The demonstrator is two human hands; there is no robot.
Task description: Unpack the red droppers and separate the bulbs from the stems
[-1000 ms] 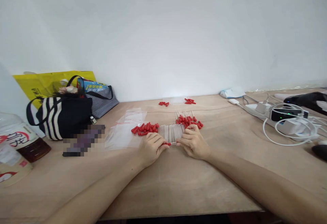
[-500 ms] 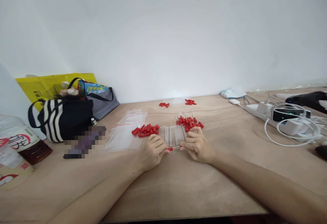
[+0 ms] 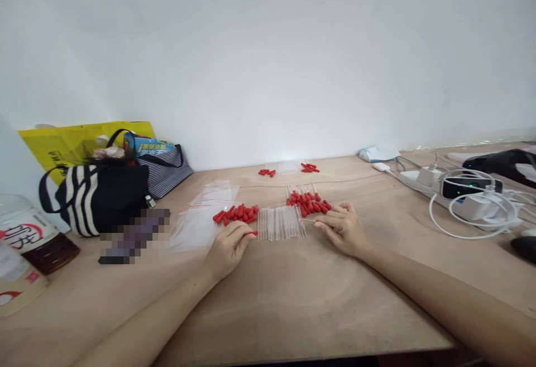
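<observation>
My left hand (image 3: 228,247) is closed in a pinch on a red rubber bulb (image 3: 253,233), just in front of a heap of loose red bulbs (image 3: 238,213). My right hand (image 3: 342,230) has its thumb and fingers pinched on a thin clear dropper tube (image 3: 309,220). Between the hands lies a row of clear dropper tubes (image 3: 280,224), side by side on the table. Behind the right hand is a pile of droppers (image 3: 307,199), clear tubes fitted with red bulbs.
Clear zip bags (image 3: 195,227) lie left of the bulbs. More red bulbs (image 3: 267,172) and tubes sit near the wall. Bags (image 3: 109,196) and bottles (image 3: 39,238) stand at the left. A power strip (image 3: 419,180) with tangled white cables (image 3: 439,222) lies at the right.
My hands were together with a bulb and tube held end to end between them. Now they are apart, the left moved left with a bulb, the right moved right with a tube.
</observation>
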